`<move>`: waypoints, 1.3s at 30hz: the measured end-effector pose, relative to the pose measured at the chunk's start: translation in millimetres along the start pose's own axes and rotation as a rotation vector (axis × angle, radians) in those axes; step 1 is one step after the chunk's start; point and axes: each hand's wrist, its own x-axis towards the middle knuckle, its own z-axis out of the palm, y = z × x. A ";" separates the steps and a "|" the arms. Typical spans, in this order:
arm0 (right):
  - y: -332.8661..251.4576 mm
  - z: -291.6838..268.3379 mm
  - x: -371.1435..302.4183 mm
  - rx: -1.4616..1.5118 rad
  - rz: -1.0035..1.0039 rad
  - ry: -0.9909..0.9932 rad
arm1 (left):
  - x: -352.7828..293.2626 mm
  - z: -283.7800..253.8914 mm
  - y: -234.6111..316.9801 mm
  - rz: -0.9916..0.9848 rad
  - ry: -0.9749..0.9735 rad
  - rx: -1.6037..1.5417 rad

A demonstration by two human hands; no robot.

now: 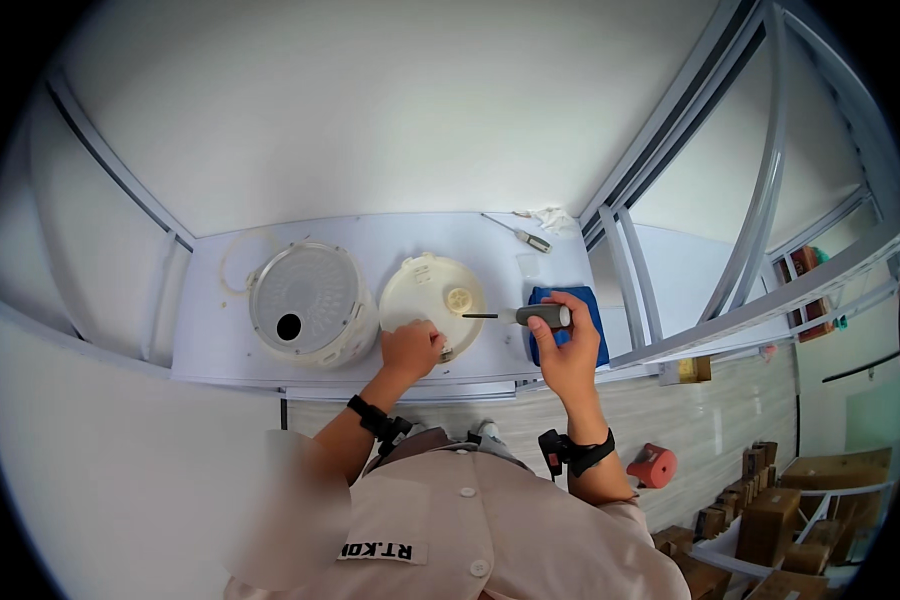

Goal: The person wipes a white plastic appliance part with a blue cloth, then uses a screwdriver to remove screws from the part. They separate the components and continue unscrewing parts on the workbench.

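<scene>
two-handed work at a white desk (pixel 210 345), seen from above. the right hand (pixel 570 348) is wrapped around the dark grey handle of a screwdriver (pixel 542 316), whose thin black blade points leftward across a round cream disc (pixel 410 290). the blade's end lies over the disc, just beside a small raised round fitting (pixel 458 300); whether it touches the surface cannot be told from this angle. the left hand (pixel 413 347) is at the disc's near edge with its fingers curled in; whether they pinch a small part or merely steady the disc is hidden.

the disc lies flat on the middle of the desk, between a white drum (pixel 355 335) at left and a blue folded item (pixel 600 350) at right, partly covered by the right hand. the drum carries a translucent grey top (pixel 310 280) with a dark round hole (pixel 289 326). a cream ring (pixel 224 270) lies beyond and to the left of the drum; a second screwdriver (pixel 532 240) and a crumpled white tissue (pixel 555 219) lie near the far right corner.

stage of the work: judged to be partway. the tool is in hand and the fitting is seated on the disc; the blade is not visibly engaged with any fastener, and the disc lies apart from the drum, so fastening or loosening probably remains.
</scene>
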 end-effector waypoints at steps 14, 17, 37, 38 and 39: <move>15.6 -43.7 10.9 0.052 -0.045 -0.029 | -3.6 0.2 21.1 0.139 0.305 0.200; 19.0 -57.6 16.5 0.060 -0.070 -0.048 | -2.1 3.7 42.7 0.134 0.274 0.047; 60.6 -135.8 28.3 0.097 -0.075 -0.198 | -18.5 89.8 108.9 0.052 0.050 -0.059; 62.1 -136.7 29.0 0.107 -0.074 -0.204 | -18.4 93.8 108.0 0.053 0.081 -0.041; 62.8 -137.4 29.9 0.105 -0.084 -0.206 | -18.0 97.8 107.1 0.037 0.092 -0.050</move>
